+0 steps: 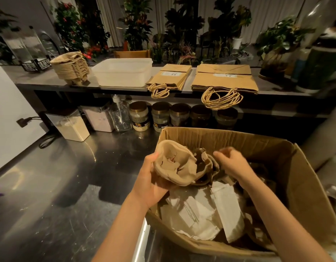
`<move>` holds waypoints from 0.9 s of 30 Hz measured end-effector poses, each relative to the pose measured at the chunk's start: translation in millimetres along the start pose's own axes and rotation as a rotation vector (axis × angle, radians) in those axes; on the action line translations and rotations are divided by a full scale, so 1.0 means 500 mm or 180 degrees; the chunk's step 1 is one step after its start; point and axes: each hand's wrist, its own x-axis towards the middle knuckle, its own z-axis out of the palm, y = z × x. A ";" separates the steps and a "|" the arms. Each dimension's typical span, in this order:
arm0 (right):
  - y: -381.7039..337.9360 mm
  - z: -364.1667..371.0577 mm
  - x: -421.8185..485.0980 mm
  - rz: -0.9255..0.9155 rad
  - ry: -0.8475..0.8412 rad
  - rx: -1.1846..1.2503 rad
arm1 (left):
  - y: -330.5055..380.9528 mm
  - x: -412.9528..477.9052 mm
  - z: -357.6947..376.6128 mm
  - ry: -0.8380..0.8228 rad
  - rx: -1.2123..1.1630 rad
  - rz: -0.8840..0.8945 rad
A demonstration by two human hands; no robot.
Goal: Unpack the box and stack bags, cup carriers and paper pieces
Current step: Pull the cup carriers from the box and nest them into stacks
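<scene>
Unpacking step: 1 cup carrier [174, 163] gripped in curled left hand [152, 178] at box [277, 148] left rim, right hand [233, 163] blurred over contents, grip unclear; next probably lifting clear, nesting squarely onto carrier stack [70, 68] on shelf [31, 76].

A café counter: steel worktop [68, 186], ingredient jars [139, 116], takeaway bags [224, 78], plants [137, 21] beyond.

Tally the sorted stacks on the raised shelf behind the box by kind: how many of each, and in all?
Stacks of flat brown paper bags with twine handles: 2
Stack of beige moulded-pulp cup carriers: 1
Total: 3
</scene>
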 end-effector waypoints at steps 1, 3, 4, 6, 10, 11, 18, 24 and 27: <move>0.009 0.012 0.008 0.0248 -0.0260 -0.0387 | 0.001 -0.001 0.001 0.0012 0.0014 0.0048; 0.012 0.031 0.011 0.0427 -0.0666 -0.0805 | 0.000 -0.001 0.002 0.0088 -0.0021 0.0069; 0.010 0.039 0.014 0.0447 -0.0758 -0.0799 | 0.000 0.000 0.000 0.0163 -0.0062 0.0050; 0.004 0.049 0.020 0.0444 -0.0779 -0.0832 | 0.000 -0.002 0.002 0.0238 -0.0082 0.0011; 0.009 0.067 0.038 0.0215 -0.0424 -0.1274 | 0.003 -0.006 0.018 0.0233 -0.0010 -0.0002; 0.015 0.069 0.043 0.0228 -0.0338 -0.1141 | 0.002 -0.007 0.020 0.0220 -0.0043 -0.0013; 0.024 0.012 0.029 0.0306 0.0227 -0.0227 | -0.001 -0.009 0.025 0.0228 -0.0173 -0.0048; 0.035 -0.023 0.022 0.0294 0.0297 0.0646 | -0.004 -0.003 0.021 0.0407 -0.0346 -0.0141; 0.012 -0.024 -0.001 0.0075 0.0334 0.0998 | -0.002 -0.005 0.020 0.0384 -0.0349 -0.0143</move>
